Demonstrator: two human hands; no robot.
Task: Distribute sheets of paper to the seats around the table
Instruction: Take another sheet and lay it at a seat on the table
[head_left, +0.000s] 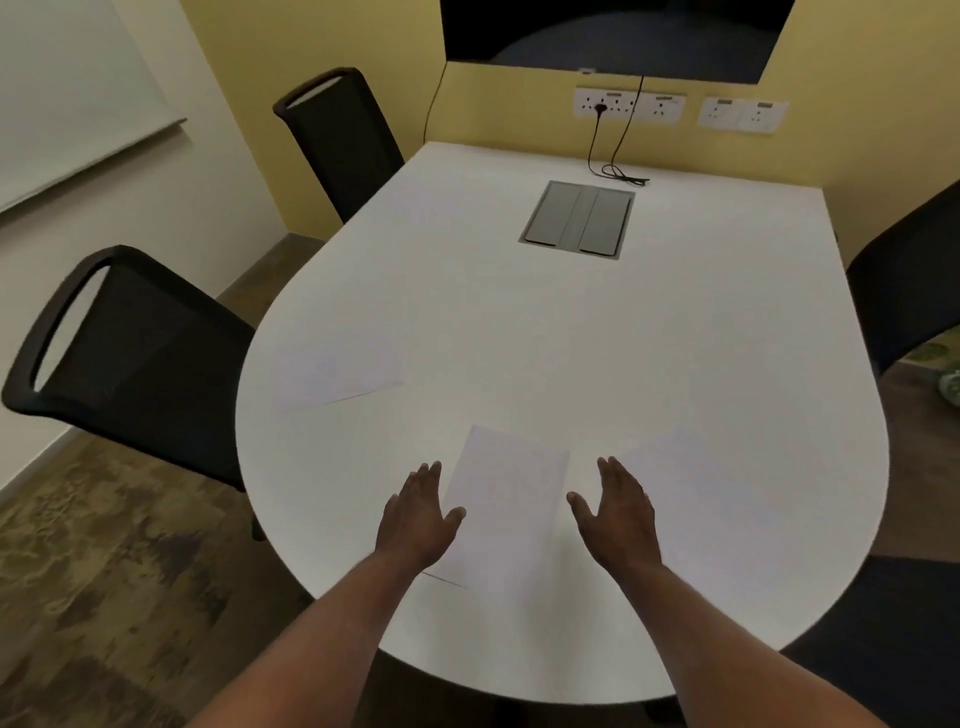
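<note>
A white sheet of paper lies on the white table near the front edge, right between my hands. My left hand rests open at the sheet's left edge, thumb touching it. My right hand is open just right of the sheet, holding nothing. A second sheet lies at the table's left side, in front of the near left chair. A faint third sheet lies to the right of my right hand.
A far left chair stands at the table's left rear. Dark chairs show at the right edge and lower right. A grey cable hatch sits in the tabletop, with a black cable behind it.
</note>
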